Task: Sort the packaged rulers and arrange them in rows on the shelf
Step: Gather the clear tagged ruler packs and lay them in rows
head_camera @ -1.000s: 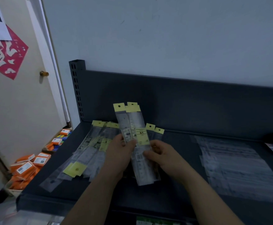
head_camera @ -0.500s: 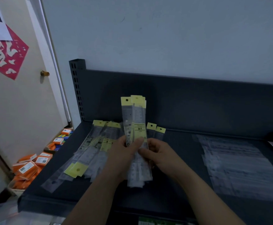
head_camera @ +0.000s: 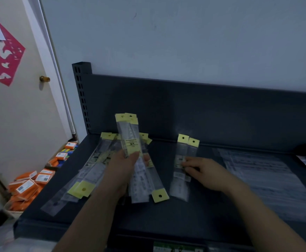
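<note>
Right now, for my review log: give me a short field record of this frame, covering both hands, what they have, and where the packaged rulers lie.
left hand: grips a bundle of packaged rulers, yellow headers up
right hand: fingertips on a pair of packaged rulers lying flat; pinch unclear, blurred
loose pile: overlapping and askew, left part of the shelf
clear packages: laid flat on the shelf's right side
floor: orange boxes left of the shelf

Yellow on dark grey
Packaged rulers: clear sleeves, yellow tabs. Shelf: dark grey. Boxes: orange. Poster: red, white marks.
</note>
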Demonstrator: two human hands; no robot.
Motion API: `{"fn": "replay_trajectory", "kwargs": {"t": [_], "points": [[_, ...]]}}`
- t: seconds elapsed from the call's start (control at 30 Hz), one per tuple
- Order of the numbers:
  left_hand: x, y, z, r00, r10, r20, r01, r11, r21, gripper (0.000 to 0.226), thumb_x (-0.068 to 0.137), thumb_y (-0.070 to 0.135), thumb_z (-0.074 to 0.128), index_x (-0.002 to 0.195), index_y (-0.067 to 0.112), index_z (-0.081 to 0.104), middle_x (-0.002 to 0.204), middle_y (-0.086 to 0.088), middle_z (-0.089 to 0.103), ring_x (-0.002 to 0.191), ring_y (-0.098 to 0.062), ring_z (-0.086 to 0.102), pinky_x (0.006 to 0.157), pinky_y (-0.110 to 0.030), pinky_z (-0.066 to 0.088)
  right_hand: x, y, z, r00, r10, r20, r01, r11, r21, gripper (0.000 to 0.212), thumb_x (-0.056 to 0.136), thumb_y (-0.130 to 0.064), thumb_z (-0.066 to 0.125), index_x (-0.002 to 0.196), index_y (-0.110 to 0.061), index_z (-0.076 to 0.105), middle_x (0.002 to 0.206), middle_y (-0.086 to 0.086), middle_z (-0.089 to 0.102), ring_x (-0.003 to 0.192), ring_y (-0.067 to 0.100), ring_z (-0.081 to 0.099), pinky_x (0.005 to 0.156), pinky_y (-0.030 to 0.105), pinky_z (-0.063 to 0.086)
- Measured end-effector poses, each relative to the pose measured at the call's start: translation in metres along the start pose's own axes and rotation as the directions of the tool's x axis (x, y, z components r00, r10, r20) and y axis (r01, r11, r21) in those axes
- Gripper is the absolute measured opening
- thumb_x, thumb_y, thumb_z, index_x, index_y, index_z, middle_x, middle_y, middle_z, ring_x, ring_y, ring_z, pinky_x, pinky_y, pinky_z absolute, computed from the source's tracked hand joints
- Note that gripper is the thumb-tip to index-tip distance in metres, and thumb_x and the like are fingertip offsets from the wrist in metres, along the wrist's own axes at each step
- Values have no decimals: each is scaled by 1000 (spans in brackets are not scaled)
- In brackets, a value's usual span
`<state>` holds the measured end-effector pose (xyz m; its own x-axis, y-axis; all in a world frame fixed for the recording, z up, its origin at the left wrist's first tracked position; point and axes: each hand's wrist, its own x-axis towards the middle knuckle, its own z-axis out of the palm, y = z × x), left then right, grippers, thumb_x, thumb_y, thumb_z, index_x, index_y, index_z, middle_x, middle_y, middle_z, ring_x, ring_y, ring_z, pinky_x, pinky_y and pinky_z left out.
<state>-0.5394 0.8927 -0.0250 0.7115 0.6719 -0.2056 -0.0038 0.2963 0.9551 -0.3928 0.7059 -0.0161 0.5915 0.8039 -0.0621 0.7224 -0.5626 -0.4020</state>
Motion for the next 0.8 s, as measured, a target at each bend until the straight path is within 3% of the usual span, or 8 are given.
{"fn": "replay_trajectory", "kwargs": {"t": [0.07,0.17,0.23,0.3,0.5,0.6,0.7,0.8], "points": [[0,-1,1,1000,-5,17,5,1000,10,17,100,12,48,108,6,61,90,-10,75,83,-20,72,72,-35,57,-2,15,-5,997,56,-60,-50,994,92,22,94,-29,56,105,-19,73,121,-1,66,110,13,61,95,22,46],[-2,-1,5,999,4,43,-5,1000,27,16,100,12,46,104,6,60,87,-11,75,81,-22,72,72,-37,57,-1,16,-4,973,153,-174,-123,978,169,16,84,-37,67,87,-22,71,90,-7,70,84,11,64,71,28,53],[-4,1,8,998,1,59,-3,1000,28,15,101,11,44,97,8,59,86,-13,73,77,-22,72,70,-37,57,2,8,1,948,236,-212,-221,971,93,31,75,-50,71,87,-22,65,89,-4,65,83,14,60,63,24,45],[-6,2,10,998,-5,68,4,1000,29,15,101,10,44,95,10,58,86,-13,72,75,-22,72,68,-37,56,6,2,6,925,313,-213,-322,947,-9,40,70,-55,72,85,-21,57,98,2,59,93,21,55,69,26,40],[-9,2,10,997,3,81,-6,999,35,16,101,10,43,109,4,55,88,-15,72,74,-22,71,67,-36,57,13,-5,-4,871,489,-48,-485,871,79,27,70,-21,74,79,-12,50,85,6,60,80,23,61,62,26,48],[-12,2,11,996,-4,94,1,1000,27,17,101,10,44,113,4,54,89,-16,72,74,-22,71,66,-35,57,11,-4,-8,860,507,58,-510,852,115,36,70,-24,78,96,-7,60,93,7,65,82,20,63,68,28,53],[-14,3,11,995,-3,95,2,1000,16,19,101,11,44,116,3,53,90,-16,72,74,-22,71,66,-36,57,4,-5,-10,879,472,74,-477,858,193,21,79,-22,73,89,-7,63,81,4,64,72,16,60,63,25,48],[-17,2,16,995,-12,100,13,1000,-9,20,102,12,42,119,5,49,94,-18,68,75,-25,69,70,-40,58,-5,-15,-7,910,413,-43,-320,763,561,12,89,-18,63,80,-10,64,72,4,64,61,13,58,50,19,45]]}}
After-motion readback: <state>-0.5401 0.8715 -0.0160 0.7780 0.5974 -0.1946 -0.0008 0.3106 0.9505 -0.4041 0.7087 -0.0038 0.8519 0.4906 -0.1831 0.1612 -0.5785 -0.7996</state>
